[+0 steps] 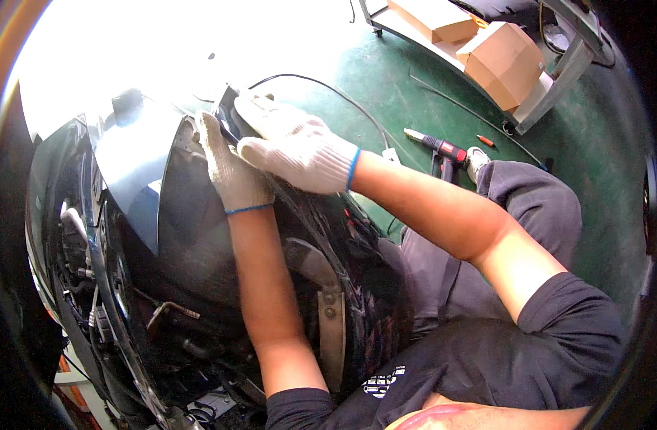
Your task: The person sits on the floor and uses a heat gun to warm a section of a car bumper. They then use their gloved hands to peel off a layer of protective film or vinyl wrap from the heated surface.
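Note:
White knitted gloves with blue cuffs cover both hands, which meet at the upper end of a dark car body panel (229,99). My left hand (231,166) reaches up along the panel's left side, fingers fairly straight and close against it. From the right, my right hand (300,147) closes on the same end, its thumb nearer me and its fingers farther up. The gloves hide most of the gripped edge. Left of them is a shiny fender (131,168), bright with glare.
On the green floor (386,86) lie a red-and-black heat gun (450,150), an orange pen-like item (485,140) and a dark cable (343,93). A wheeled cart (540,107) carries cardboard boxes (502,61) at the upper right. A bent metal bracket (172,312) sits inside the dark bodywork.

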Demonstrator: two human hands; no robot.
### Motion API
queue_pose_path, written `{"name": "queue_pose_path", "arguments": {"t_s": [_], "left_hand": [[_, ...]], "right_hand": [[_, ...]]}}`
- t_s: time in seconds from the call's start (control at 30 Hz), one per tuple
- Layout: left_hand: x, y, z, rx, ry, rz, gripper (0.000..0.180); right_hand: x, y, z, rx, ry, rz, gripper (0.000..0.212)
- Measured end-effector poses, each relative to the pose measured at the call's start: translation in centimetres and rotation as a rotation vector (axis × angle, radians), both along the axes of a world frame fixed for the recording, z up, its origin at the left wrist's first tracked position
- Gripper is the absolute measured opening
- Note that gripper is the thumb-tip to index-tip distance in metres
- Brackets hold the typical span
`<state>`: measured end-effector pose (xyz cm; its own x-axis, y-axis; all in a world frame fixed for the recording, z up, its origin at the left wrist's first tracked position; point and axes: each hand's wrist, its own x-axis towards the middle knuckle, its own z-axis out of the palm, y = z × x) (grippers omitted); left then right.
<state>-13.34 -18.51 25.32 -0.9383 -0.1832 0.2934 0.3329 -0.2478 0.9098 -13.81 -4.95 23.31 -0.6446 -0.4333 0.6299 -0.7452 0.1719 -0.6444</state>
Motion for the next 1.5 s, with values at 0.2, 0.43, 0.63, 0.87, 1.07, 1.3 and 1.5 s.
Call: {"name": "queue_pose_path", "arguments": {"t_s": [0.2, 0.43, 0.63, 0.87, 1.07, 1.3, 1.5], "left_hand": [[0.8, 2.1, 0.7, 0.112, -0.012, 0.033, 0.082], [0.5, 1.2, -0.1, 0.033, -0.010, 0.043, 0.088], [-0.7, -0.2, -0.6, -0.155, -0.063, -0.009, 0.104], [-1.3, -2.3, -0.2, -0.224, -0.035, -0.190, 0.102], [-1.2, -2.7, -0.3, -0.237, -0.059, -0.186, 0.100], [-1.1, -2.7, -0.5, -0.169, -0.034, -0.160, 0.098], [-0.4, 0.9, -0.6, -0.006, 0.024, -0.021, 0.085]], "right_hand": [[4.2, 2.0, -1.6, 0.039, 0.001, -0.008, 0.084], [8.2, 5.1, -4.7, -0.030, -0.075, 0.035, 0.073], [8.5, 5.6, -7.5, -0.139, -0.102, 0.029, 0.070], [9.4, 6.2, -10.0, -0.251, -0.174, 0.003, 0.066], [8.9, 7.1, -11.5, -0.238, -0.256, -0.023, 0.063], [8.3, 8.6, -12.9, -0.109, -0.334, -0.174, 0.052], [10.0, 12.3, -12.8, 0.194, -0.236, -0.334, 0.050]]}}
